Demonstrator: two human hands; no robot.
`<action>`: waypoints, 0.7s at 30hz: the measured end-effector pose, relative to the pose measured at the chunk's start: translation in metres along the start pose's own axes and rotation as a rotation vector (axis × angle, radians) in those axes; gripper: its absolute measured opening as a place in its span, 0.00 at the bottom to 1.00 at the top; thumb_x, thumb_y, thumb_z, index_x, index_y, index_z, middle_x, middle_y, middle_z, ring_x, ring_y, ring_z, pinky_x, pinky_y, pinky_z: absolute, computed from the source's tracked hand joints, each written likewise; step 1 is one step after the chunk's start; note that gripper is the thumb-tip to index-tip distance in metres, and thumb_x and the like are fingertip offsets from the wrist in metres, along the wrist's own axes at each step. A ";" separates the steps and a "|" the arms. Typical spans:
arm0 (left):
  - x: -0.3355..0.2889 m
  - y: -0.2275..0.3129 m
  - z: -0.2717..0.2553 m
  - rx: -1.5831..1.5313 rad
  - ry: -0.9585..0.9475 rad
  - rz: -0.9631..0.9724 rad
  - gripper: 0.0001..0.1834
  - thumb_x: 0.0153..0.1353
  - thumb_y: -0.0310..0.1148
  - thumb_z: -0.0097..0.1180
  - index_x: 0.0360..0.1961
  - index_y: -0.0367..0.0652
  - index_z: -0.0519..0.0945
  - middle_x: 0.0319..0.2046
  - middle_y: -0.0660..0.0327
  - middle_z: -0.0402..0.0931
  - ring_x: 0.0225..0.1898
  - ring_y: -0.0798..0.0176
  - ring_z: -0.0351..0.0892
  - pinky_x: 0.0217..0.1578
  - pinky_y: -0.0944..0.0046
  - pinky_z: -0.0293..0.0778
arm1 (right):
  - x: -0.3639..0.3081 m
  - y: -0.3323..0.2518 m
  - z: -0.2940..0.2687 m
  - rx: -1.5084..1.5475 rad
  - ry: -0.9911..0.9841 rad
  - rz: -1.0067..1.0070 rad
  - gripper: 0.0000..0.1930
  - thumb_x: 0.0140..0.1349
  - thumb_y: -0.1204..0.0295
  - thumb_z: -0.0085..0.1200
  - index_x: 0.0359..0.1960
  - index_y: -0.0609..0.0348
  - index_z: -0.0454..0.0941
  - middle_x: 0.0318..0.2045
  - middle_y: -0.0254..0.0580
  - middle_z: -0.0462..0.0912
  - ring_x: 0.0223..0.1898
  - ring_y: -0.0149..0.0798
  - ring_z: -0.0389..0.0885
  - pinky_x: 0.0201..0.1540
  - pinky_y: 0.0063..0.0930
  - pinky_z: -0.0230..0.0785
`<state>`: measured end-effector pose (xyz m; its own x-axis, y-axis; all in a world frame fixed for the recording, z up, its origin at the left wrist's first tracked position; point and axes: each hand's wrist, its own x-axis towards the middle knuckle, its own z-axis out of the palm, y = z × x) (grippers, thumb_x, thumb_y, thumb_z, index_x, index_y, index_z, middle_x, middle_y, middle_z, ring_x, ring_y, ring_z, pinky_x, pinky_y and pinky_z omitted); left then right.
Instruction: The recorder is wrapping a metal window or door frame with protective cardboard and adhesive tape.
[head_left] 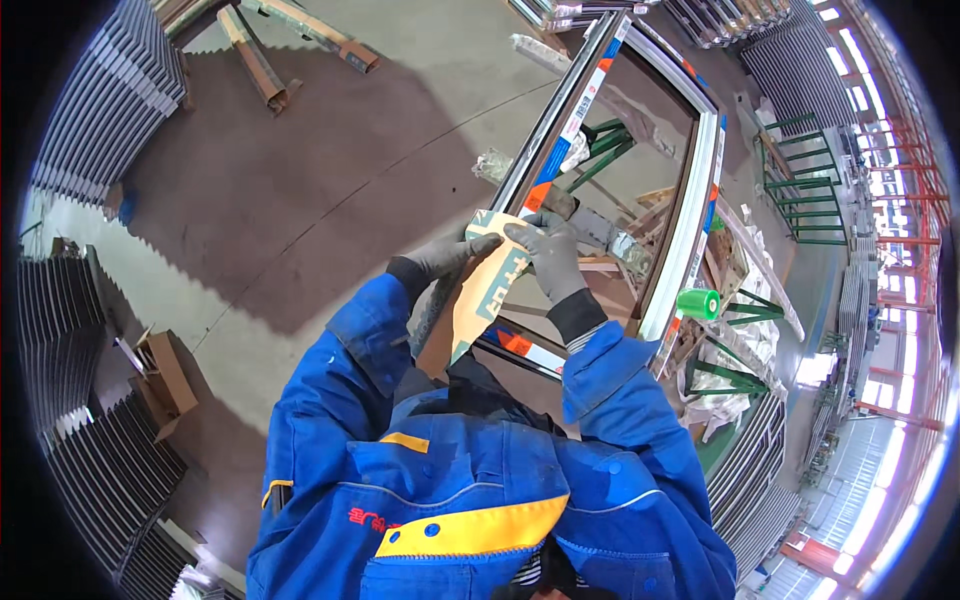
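A piece of tan cardboard (pixel 488 285) with green print is bent along the near left part of a large window frame (pixel 573 122). My gloved left hand (pixel 440 257) grips the cardboard's left edge, its thumb lying on top. On the other side my gloved right hand (pixel 550 255) pinches it near the far end, thumb and fingers closed. Both gloves are grey. The frame is dark and white, with blue, orange and white protective film along its bars. What the fingertips do under the cardboard is hidden.
A roll of green tape (pixel 698 303) rests at the frame's right bar. Green metal stands (pixel 745 380) and plastic wrapping lie beneath and beside it. Stacked profiles (pixel 105 100) line the left. Cardboard boxes (pixel 165 380) and long cartons (pixel 255 65) lie on the floor.
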<state>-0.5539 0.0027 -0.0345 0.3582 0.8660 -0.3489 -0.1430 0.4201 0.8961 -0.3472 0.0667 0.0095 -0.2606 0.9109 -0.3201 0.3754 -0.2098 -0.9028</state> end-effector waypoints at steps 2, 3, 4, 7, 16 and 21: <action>0.003 -0.001 -0.003 0.031 -0.024 -0.058 0.52 0.63 0.63 0.65 0.74 0.35 0.61 0.64 0.51 0.72 0.66 0.59 0.69 0.67 0.58 0.66 | -0.001 0.011 0.007 -0.119 0.135 -0.088 0.19 0.58 0.65 0.74 0.42 0.64 0.80 0.34 0.39 0.86 0.34 0.30 0.85 0.36 0.27 0.79; 0.004 -0.001 -0.003 0.048 -0.038 -0.087 0.52 0.62 0.62 0.66 0.74 0.35 0.61 0.64 0.52 0.72 0.66 0.59 0.69 0.67 0.58 0.66 | -0.001 0.017 0.009 -0.237 0.272 -0.178 0.20 0.58 0.63 0.75 0.42 0.64 0.80 0.36 0.40 0.86 0.36 0.30 0.84 0.37 0.27 0.78; 0.005 -0.001 -0.002 0.049 -0.042 -0.087 0.52 0.62 0.62 0.66 0.74 0.35 0.61 0.64 0.52 0.72 0.66 0.59 0.69 0.67 0.58 0.66 | -0.002 0.023 0.010 -0.237 0.275 -0.177 0.20 0.58 0.63 0.75 0.42 0.64 0.80 0.36 0.40 0.86 0.36 0.30 0.84 0.37 0.27 0.78; -0.001 -0.002 -0.001 -0.016 -0.042 -0.073 0.53 0.60 0.61 0.69 0.73 0.35 0.61 0.63 0.52 0.72 0.65 0.60 0.70 0.67 0.59 0.67 | -0.008 0.028 0.016 -0.126 0.284 -0.121 0.30 0.53 0.52 0.77 0.43 0.66 0.79 0.39 0.47 0.86 0.37 0.39 0.83 0.42 0.37 0.76; 0.006 -0.005 0.007 -0.066 -0.080 0.016 0.33 0.70 0.47 0.64 0.67 0.37 0.71 0.56 0.62 0.78 0.56 0.68 0.75 0.59 0.62 0.73 | -0.038 0.031 -0.032 -0.235 0.242 -0.275 0.19 0.62 0.65 0.70 0.49 0.63 0.79 0.37 0.42 0.85 0.37 0.34 0.85 0.40 0.31 0.78; 0.012 -0.033 -0.004 -0.151 0.028 -0.059 0.37 0.65 0.49 0.69 0.66 0.36 0.71 0.56 0.59 0.79 0.53 0.65 0.79 0.55 0.62 0.76 | -0.101 -0.028 -0.157 -0.287 0.530 -0.445 0.17 0.66 0.76 0.62 0.56 0.61 0.78 0.45 0.36 0.82 0.49 0.28 0.80 0.53 0.26 0.75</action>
<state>-0.5482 0.0000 -0.0694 0.3443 0.8448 -0.4095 -0.2598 0.5049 0.8232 -0.1924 0.0366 0.1124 -0.0057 0.9525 0.3046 0.5708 0.2532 -0.7811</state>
